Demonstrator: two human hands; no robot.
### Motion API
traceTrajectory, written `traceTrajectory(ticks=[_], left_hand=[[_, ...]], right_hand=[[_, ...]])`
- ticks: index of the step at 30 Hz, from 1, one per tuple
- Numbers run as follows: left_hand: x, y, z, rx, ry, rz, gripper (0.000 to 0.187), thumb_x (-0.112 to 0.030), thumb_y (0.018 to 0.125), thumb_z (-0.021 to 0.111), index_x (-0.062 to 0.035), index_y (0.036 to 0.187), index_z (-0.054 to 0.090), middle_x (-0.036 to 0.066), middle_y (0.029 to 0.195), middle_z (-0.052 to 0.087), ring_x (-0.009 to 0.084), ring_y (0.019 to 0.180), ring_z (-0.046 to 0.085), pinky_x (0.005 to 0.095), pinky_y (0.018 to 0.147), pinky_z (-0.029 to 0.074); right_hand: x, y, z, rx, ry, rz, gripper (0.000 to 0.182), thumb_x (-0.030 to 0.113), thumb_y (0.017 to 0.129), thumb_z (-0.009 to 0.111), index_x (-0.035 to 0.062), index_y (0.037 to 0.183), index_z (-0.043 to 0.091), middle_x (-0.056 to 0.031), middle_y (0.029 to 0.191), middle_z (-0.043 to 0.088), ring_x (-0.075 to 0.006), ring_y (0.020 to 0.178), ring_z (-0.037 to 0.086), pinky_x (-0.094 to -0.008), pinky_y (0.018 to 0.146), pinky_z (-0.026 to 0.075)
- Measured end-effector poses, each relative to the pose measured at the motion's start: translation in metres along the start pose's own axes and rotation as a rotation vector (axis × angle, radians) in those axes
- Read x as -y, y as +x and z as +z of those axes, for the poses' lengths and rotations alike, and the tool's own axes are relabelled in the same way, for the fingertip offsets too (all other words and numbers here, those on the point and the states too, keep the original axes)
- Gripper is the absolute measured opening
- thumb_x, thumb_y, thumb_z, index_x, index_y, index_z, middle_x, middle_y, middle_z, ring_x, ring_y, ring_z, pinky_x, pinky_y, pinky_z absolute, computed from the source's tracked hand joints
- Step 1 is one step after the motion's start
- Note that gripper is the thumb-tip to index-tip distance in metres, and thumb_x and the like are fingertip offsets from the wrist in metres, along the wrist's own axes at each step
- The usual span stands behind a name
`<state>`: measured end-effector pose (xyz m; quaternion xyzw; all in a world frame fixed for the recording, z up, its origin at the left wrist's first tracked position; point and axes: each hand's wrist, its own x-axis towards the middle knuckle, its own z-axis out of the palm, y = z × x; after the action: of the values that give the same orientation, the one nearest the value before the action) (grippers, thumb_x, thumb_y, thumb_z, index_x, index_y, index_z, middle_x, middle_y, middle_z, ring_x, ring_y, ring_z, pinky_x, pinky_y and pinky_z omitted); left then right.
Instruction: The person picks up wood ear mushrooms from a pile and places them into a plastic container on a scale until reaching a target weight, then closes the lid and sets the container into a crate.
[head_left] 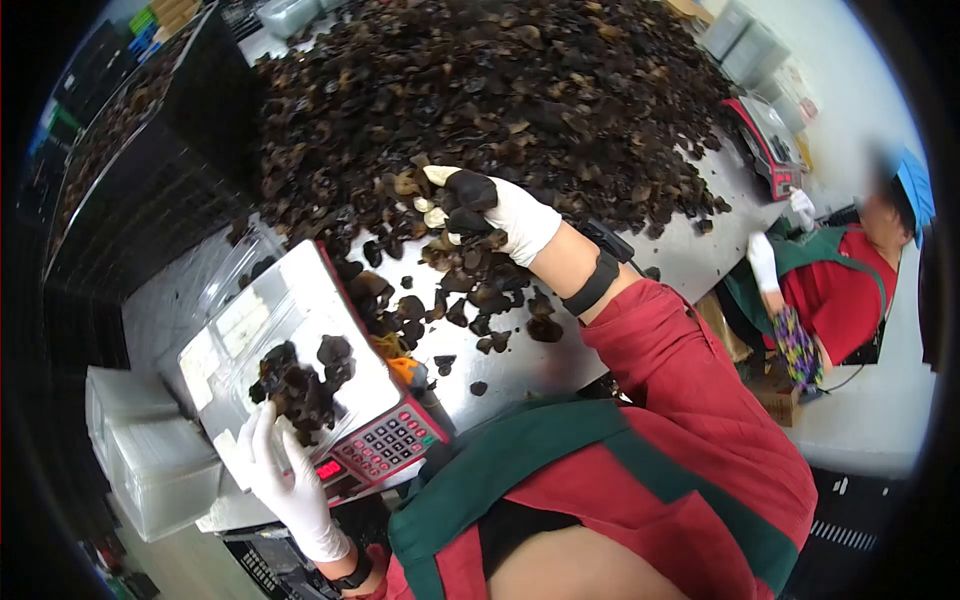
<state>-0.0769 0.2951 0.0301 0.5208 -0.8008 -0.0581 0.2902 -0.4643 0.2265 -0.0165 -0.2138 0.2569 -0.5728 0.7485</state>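
Observation:
My right hand (520,220), in a white glove, is closed around dark wood ear mushrooms (470,190) at the near edge of a large heap. Pale glove fingertips show beyond the pieces. At the lower left, my gloved left hand (290,490) has its fingers stretched out beside a clump of wood ears (300,385) on the scale (385,440). Whether those fingertips touch the clump cannot be made out. The scale has a red body, a keypad and a lit red display. Loose pieces (485,300) lie between the scale and the heap.
The mushroom heap (480,90) covers much of the metal table (560,365). A black crate (160,190) stands left; stacked clear plastic boxes (160,460) sit below it. An orange-handled tool (402,368) lies by the scale. On the right, a co-worker (840,270) is near another red scale (765,150).

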Motion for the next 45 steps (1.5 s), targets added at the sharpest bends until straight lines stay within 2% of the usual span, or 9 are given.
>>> traceTrajectory(ticks=[5, 11, 15, 23, 31, 37, 41, 43, 45], left_hand=[[-0.018, 0.013, -0.003, -0.097, -0.127, 0.049, 0.033, 0.007, 0.085, 0.066, -0.0028, 0.116, 0.067, 0.013, 0.112, 0.067, 0.028, 0.104, 0.059, 0.0375, 0.095, 0.044], [-0.062, 0.047, 0.008, -0.205, -0.1, 0.334, 0.042, 0.001, 0.071, 0.077, -0.0102, 0.111, 0.071, 0.007, 0.098, 0.067, 0.0248, 0.083, 0.061, 0.036, 0.073, 0.046], [-0.06, 0.058, 0.023, -0.185, -0.095, 0.263, 0.032, -0.001, 0.071, 0.081, -0.0093, 0.101, 0.073, 0.006, 0.083, 0.064, 0.0221, 0.076, 0.061, 0.0327, 0.067, 0.048], [-0.049, 0.047, 0.028, -0.168, -0.251, 0.214, 0.026, 0.004, 0.074, 0.078, -0.0057, 0.098, 0.072, 0.008, 0.079, 0.064, 0.023, 0.072, 0.062, 0.031, 0.065, 0.049], [-0.037, 0.04, 0.021, -0.211, -0.339, 0.122, 0.025, 0.002, 0.072, 0.079, -0.0059, 0.095, 0.072, 0.007, 0.079, 0.064, 0.0211, 0.071, 0.061, 0.0315, 0.064, 0.049], [-0.011, 0.019, 0.006, -0.139, -0.508, -0.081, 0.026, 0.008, 0.076, 0.075, -0.0051, 0.097, 0.073, 0.003, 0.087, 0.06, 0.0082, 0.07, 0.053, 0.0218, 0.062, 0.043], [-0.004, 0.013, -0.002, -0.168, -0.617, -0.17, 0.023, 0.012, 0.078, 0.07, -0.0039, 0.096, 0.068, 0.001, 0.089, 0.056, 0.0069, 0.074, 0.05, 0.0207, 0.067, 0.041], [0.014, 0.006, -0.001, -0.212, -0.714, -0.246, 0.022, 0.012, 0.079, 0.069, -0.0029, 0.095, 0.068, 0.001, 0.089, 0.055, 0.0073, 0.075, 0.05, 0.0203, 0.07, 0.041], [0.019, 0.003, -0.008, -0.236, -0.871, -0.332, 0.017, 0.011, 0.084, 0.065, -0.0025, 0.095, 0.067, 0.002, 0.091, 0.055, 0.0083, 0.079, 0.052, 0.0212, 0.075, 0.043]], right_hand=[[-0.03, 0.031, 0.085, -0.176, 0.023, 0.0, 0.025, 0.019, 0.098, 0.062, -0.0019, 0.11, 0.068, -0.0099, 0.089, 0.069, -0.013, 0.066, 0.064, -0.0215, 0.052, 0.053], [-0.068, 0.065, 0.124, 0.22, 0.129, 0.221, 0.022, 0.023, 0.099, 0.062, 0.0004, 0.098, 0.064, -0.0063, 0.081, 0.066, -0.0124, 0.065, 0.065, -0.0225, 0.053, 0.054], [-0.082, 0.053, 0.161, -0.048, -0.133, 0.125, 0.02, 0.023, 0.095, 0.066, 0.0039, 0.099, 0.066, -0.0038, 0.084, 0.064, -0.0107, 0.068, 0.062, -0.0233, 0.059, 0.053], [-0.097, 0.055, 0.162, -0.032, -0.305, 0.062, 0.02, 0.019, 0.097, 0.064, 0.0023, 0.106, 0.071, -0.0011, 0.091, 0.067, -0.0085, 0.083, 0.064, -0.0236, 0.074, 0.053], [-0.105, 0.062, 0.166, 0.048, -0.194, 0.089, 0.021, 0.024, 0.095, 0.066, 0.004, 0.101, 0.071, -0.0005, 0.086, 0.069, -0.0078, 0.07, 0.062, -0.0238, 0.062, 0.05], [-0.09, 0.052, 0.166, 0.071, -0.747, -0.006, 0.024, 0.021, 0.097, 0.064, 0.0042, 0.111, 0.071, 0.0017, 0.091, 0.068, -0.0049, 0.083, 0.061, -0.0245, 0.075, 0.052], [-0.094, 0.048, 0.155, 0.32, -1.161, -0.321, 0.023, 0.016, 0.094, 0.063, 0.0043, 0.112, 0.07, -0.0071, 0.097, 0.07, -0.0158, 0.09, 0.065, -0.0311, 0.083, 0.053], [-0.093, 0.043, 0.151, 0.5, -1.469, -0.512, 0.026, 0.019, 0.091, 0.056, 0.0072, 0.109, 0.07, -0.013, 0.113, 0.068, -0.0322, 0.104, 0.063, -0.0424, 0.091, 0.05], [-0.096, 0.033, 0.152, 0.497, -1.675, -0.557, 0.027, 0.023, 0.092, 0.055, 0.0094, 0.113, 0.067, -0.0113, 0.115, 0.066, -0.0326, 0.104, 0.062, -0.0433, 0.092, 0.049]])
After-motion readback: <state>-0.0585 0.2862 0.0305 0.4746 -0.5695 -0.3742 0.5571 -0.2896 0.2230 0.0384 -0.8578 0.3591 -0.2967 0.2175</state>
